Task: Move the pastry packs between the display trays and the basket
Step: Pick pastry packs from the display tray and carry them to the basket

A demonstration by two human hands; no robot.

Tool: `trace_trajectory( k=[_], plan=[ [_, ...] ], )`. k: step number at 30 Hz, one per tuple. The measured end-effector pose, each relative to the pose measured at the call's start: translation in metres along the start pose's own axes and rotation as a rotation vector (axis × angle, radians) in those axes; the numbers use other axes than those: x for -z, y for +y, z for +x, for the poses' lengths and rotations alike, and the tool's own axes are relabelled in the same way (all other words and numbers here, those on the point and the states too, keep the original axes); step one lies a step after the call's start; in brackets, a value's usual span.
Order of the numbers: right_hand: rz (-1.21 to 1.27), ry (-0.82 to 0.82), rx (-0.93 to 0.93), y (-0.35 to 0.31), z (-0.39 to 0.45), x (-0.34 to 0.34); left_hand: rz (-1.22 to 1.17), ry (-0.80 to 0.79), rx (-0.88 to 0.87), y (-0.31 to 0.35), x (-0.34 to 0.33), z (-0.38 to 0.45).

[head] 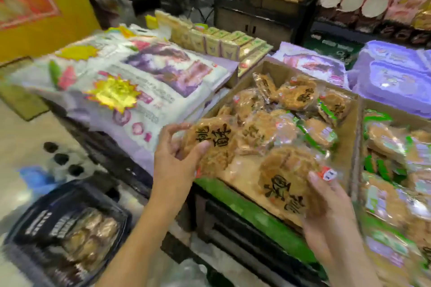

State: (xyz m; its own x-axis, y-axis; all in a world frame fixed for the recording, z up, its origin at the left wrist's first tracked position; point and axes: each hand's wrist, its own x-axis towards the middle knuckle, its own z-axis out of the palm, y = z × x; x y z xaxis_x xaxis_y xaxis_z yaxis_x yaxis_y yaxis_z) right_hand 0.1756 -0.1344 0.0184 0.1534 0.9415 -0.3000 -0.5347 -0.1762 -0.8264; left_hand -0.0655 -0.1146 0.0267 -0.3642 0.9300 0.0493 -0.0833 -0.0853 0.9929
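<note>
My left hand (177, 158) grips a clear pack of round golden pastry (214, 144) with black characters, at the near left corner of a cardboard display tray (277, 70). My right hand (326, 207) holds a second pastry pack (286, 175) of the same kind over the tray's front edge. Several more packs fill that tray. A dark basket (30, 216) sits low at the left on the floor with dark-labelled pastry packs (86, 237) inside it.
A second cardboard tray (359, 147) of green-labelled packs stands at the right. Large white and purple bags (130, 81) lie left of the trays, yellow boxes (224, 44) behind them. Purple lidded tubs (394, 77) sit at the back right. The stand's green edge (256, 214) runs below the tray.
</note>
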Motion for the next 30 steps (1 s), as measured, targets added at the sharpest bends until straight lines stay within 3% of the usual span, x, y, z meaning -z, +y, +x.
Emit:
trace_trajectory(
  k=[9,14,17,23,30],
  plan=[
    [-0.234,-0.752,-0.425,0.146,-0.073,-0.114,0.044,0.798,0.050,0.007,0.203,-0.203],
    [-0.469,-1.002,-0.572,0.239,-0.166,-0.168,-0.066,1.124,0.099,-0.002,0.303,-0.299],
    [-0.555,-1.025,-0.618,0.291,-0.214,-0.188,-0.137,1.160,0.126,-0.008,0.363,-0.337],
    [-0.622,-0.920,-0.576,0.370,-0.300,-0.234,-0.138,1.050,0.237,0.003,0.491,-0.372],
    [-0.637,-0.772,-0.561,0.406,-0.328,-0.286,-0.151,0.903,0.329,-0.002,0.587,-0.326]
  ],
)
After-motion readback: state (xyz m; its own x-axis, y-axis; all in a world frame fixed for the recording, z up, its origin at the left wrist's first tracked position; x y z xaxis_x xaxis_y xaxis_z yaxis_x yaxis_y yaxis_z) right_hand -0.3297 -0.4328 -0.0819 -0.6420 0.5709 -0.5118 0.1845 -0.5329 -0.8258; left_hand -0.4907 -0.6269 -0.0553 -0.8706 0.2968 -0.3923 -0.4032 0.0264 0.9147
